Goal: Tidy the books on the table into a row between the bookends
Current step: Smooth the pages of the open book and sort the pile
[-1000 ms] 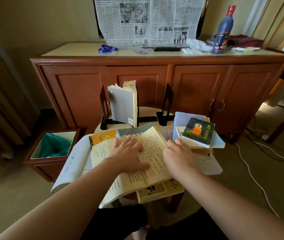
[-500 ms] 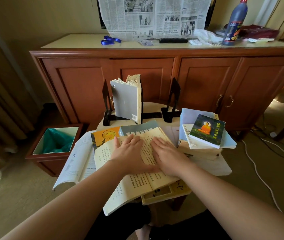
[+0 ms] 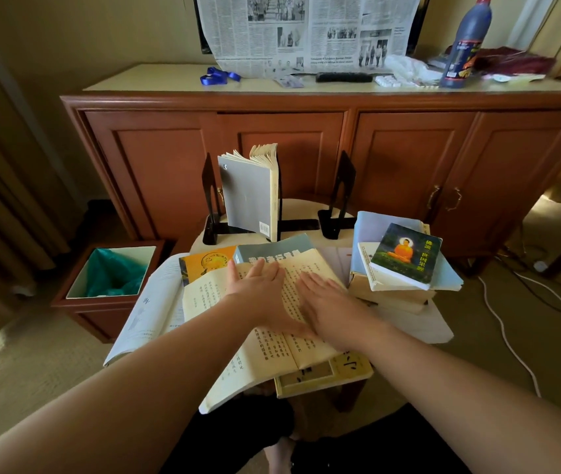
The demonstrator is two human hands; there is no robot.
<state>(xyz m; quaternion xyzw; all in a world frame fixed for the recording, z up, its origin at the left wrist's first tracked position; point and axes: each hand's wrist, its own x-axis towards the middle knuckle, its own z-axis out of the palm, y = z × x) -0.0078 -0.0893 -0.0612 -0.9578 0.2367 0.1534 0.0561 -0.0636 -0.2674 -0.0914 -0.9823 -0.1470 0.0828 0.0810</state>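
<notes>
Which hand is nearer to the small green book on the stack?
Right. The right hand lies flat on the open book's right page, just left of the stack carrying the green book. The left hand rests further left.

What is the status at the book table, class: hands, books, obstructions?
Left hand and right hand flat on the open book. One grey book stands between the bookends. Stack with green-covered book still waiting.

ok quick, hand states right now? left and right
Left hand: open, fingers flat on the open book, holding nothing.
Right hand: open, fingers flat on the same book's right page, holding nothing.
</notes>
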